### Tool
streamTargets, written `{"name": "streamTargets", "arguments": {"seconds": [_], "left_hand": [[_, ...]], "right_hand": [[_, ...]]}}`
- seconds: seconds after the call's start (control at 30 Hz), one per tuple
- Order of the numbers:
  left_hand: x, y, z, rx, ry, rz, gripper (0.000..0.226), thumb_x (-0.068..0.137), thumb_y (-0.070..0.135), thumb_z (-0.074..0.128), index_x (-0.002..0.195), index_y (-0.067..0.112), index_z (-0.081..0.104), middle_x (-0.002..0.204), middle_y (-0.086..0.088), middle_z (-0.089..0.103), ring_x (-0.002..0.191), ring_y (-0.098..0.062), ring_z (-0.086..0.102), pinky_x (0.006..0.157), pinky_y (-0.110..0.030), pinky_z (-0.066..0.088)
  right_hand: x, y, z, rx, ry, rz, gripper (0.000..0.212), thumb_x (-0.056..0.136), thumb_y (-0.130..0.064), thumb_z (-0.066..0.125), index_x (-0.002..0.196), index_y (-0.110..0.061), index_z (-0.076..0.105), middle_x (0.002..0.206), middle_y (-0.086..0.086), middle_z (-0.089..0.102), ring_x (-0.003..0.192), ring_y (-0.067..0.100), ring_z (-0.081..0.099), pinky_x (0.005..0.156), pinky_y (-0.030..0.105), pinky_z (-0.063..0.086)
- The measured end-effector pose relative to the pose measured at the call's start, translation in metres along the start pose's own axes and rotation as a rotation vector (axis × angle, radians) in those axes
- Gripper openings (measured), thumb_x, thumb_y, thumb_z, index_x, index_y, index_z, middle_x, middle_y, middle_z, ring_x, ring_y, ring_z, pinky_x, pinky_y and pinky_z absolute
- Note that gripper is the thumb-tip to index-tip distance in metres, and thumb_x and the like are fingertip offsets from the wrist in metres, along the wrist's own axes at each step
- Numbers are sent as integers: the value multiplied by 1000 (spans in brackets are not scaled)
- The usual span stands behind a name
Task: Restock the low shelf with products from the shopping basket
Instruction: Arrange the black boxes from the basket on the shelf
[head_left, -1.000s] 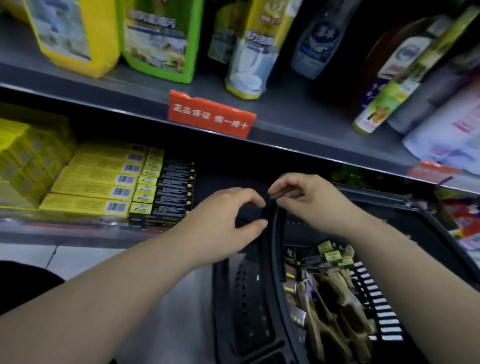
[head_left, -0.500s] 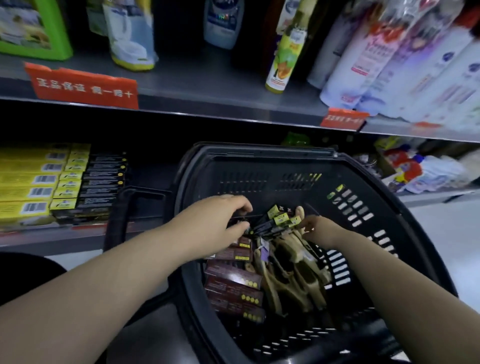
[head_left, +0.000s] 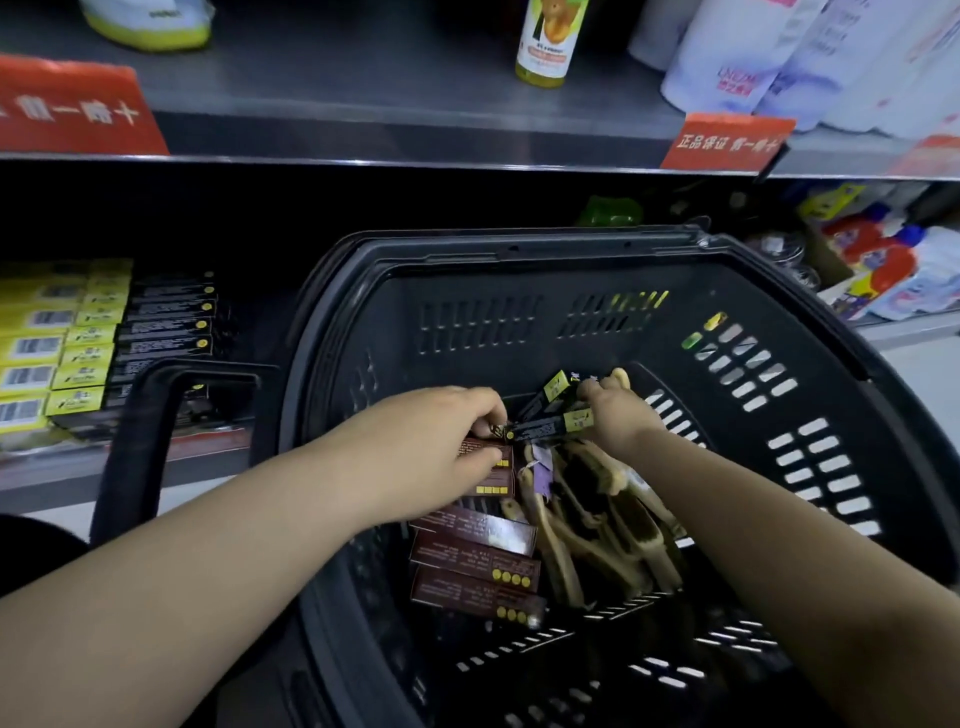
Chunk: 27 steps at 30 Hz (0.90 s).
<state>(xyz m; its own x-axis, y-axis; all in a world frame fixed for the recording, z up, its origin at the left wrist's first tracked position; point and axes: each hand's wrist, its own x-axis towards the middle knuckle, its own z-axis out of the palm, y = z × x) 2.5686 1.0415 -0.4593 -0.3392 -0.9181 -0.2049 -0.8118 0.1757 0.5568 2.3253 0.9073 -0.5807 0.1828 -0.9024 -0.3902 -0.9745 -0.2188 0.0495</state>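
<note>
A black shopping basket (head_left: 831, 332) stands in front of the low shelf (head_left: 78, 478). Inside lie several dark brown boxes (head_left: 478, 566), wooden brushes (head_left: 597, 525) and two slim black boxes with yellow-green ends (head_left: 545, 423). My left hand (head_left: 447, 447) pinches the near end of the slim black boxes, over a brown box. My right hand (head_left: 615, 410) grips their yellow-green far end. On the low shelf at the left sits a stack of the same black and yellow-green boxes (head_left: 150, 332).
Yellow boxes (head_left: 31, 343) fill the low shelf's left end. The basket's handle (head_left: 150, 431) hangs down on its left side. The shelf above carries bottles (head_left: 545, 41), white refill pouches (head_left: 779, 57) and red price tags (head_left: 727, 140). More packets (head_left: 893, 270) lie on the low shelf at right.
Both hands left the basket's handle, which dropped to the left, and reached down into the basket. They now hold the slim black boxes between them.
</note>
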Motion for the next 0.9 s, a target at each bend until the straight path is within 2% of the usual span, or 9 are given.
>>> {"name": "streamTargets", "arguments": {"seconds": [0.13, 0.23, 0.33, 0.43, 0.53, 0.63, 0.73, 0.8, 0.9], "left_hand": [[1, -1, 2, 43, -25, -60, 45, 92, 42, 48, 134, 32, 37, 127, 17, 51, 113, -4, 49, 95, -26, 44], [3, -3, 3, 24, 1, -111, 69, 89, 43, 54, 146, 25, 19, 149, 6, 33, 135, -12, 33, 107, -29, 31], [4, -2, 0, -94, 4, -168, 86, 84, 49, 59, 149, 28, 6, 154, 4, 23, 139, -15, 28, 108, -30, 29], [6, 1, -1, -155, -44, -228, 76, 86, 47, 58, 145, 23, 17, 132, 1, 51, 108, -15, 57, 90, -31, 47], [7, 0, 3, -220, -43, -258, 34, 89, 40, 55, 116, 20, 47, 99, 2, 61, 84, -15, 59, 70, -30, 47], [6, -1, 7, -217, -44, -271, 18, 91, 37, 52, 98, 21, 46, 84, 5, 54, 72, -12, 54, 59, -28, 40], [7, -1, 6, -270, 2, -291, 14, 92, 33, 50, 95, 23, 41, 80, 5, 52, 67, -13, 52, 56, -29, 39], [8, -2, 6, -270, 17, -299, 13, 93, 33, 49, 94, 23, 41, 81, 4, 52, 69, -14, 54, 61, -31, 43], [8, -3, 6, -285, 27, -319, 18, 93, 36, 47, 102, 21, 45, 89, 3, 55, 80, -15, 57, 72, -35, 47]], "right_hand": [[-5, 2, -28, -63, -5, -157, 41, 81, -31, 70, 117, -15, 60, 118, 7, 55, 105, 24, 54, 81, 27, 45], [-20, -9, -75, 338, -112, -267, 27, 72, -26, 80, 97, -20, 71, 79, -10, 68, 69, 1, 59, 60, 9, 41], [-48, -29, -107, 738, -293, -485, 22, 71, -20, 81, 90, -30, 74, 86, -5, 74, 79, 6, 67, 74, 15, 52], [-56, -45, -118, 965, -282, -604, 23, 72, -19, 77, 90, -32, 75, 89, -4, 74, 82, 7, 67, 74, 14, 51], [-40, -43, -110, 1157, -102, -448, 7, 83, -27, 67, 85, -26, 74, 86, -4, 73, 78, 7, 67, 75, 20, 53], [-11, -27, -77, 811, 80, -33, 23, 92, -33, 56, 102, -14, 64, 108, 5, 66, 101, 21, 62, 89, 32, 50], [7, -18, -34, 301, -111, 208, 66, 92, -42, 53, 138, 0, 31, 140, 21, 37, 127, 34, 41, 100, 37, 37], [12, -20, -15, 216, -133, 254, 79, 91, -51, 48, 142, 2, 20, 145, 23, 25, 135, 34, 30, 110, 38, 29], [23, -26, -3, 241, -11, 294, 73, 92, -52, 45, 138, 2, 26, 139, 23, 32, 133, 32, 31, 114, 39, 24]]}}
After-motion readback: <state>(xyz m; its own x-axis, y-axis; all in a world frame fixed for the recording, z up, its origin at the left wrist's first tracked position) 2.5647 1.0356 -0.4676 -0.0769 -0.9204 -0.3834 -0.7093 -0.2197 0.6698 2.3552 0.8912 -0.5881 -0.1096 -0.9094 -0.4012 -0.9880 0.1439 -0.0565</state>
